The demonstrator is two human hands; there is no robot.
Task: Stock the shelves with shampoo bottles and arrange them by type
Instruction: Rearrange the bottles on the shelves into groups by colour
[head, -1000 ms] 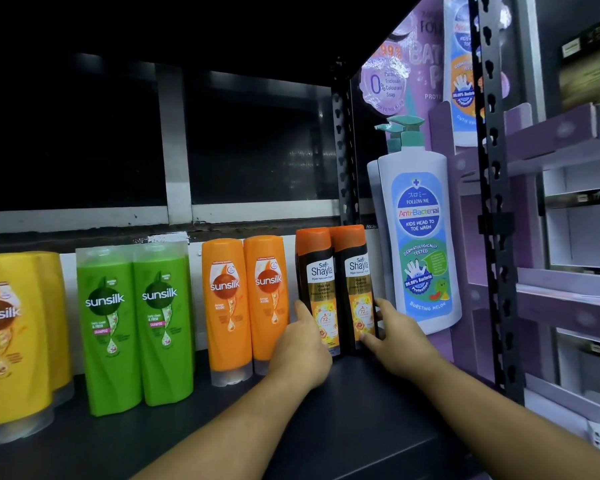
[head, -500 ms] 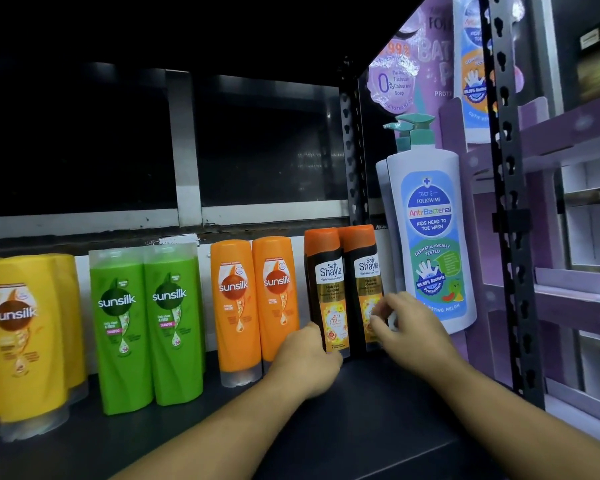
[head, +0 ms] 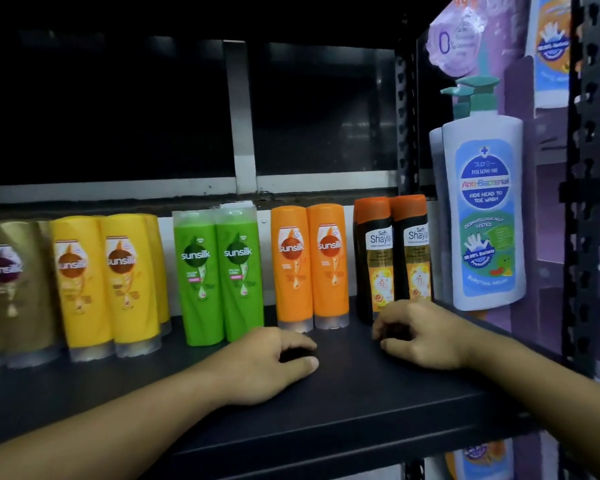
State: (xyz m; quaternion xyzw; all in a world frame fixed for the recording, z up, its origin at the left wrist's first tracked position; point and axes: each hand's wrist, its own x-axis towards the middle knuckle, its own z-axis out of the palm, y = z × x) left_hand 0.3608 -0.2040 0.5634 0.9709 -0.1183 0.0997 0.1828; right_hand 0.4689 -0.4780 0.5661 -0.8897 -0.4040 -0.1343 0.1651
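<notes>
Pulling back from the Shayla bottles (head: 374, 258): a second ago had the left hand (head: 267, 362) cupping the left bottle and the right hand (head: 420, 336) at the right bottle's edge, was still nudging half a second ago, and now shows both hands lowered palm-down onto the black shelf (head: 343, 410) in front of the row. Holding nothing with either hand, fingers loosely curled under, no bottle inside the curl (fingertips partly tucked out of sight, so can't tell whether they press the shelf). Reads as squaring-up of that pair finished: upright, side by side and touching, labels forward, slotted between the orange Sunsilk bottles (head: 291, 265) and the tall white pump bottle (head: 485, 216). Relative to the grip: pair just behind the right hand and slightly to its left, knuckles overlapping the right bottle's base in view, actual contact unclear; behind and to the right of the left hand, itself parked just in front of the orange pair and apart from it. Also shows more of the row leftward than before: green Sunsilk bottles (head: 198, 271), yellow Sunsilk bottles (head: 129, 282), gold Sunsilk bottles (head: 11, 289), each colour grouped together. Looks sorted by type so far; probably calls for fetching more stock next, or straightening the yellow group.
</notes>
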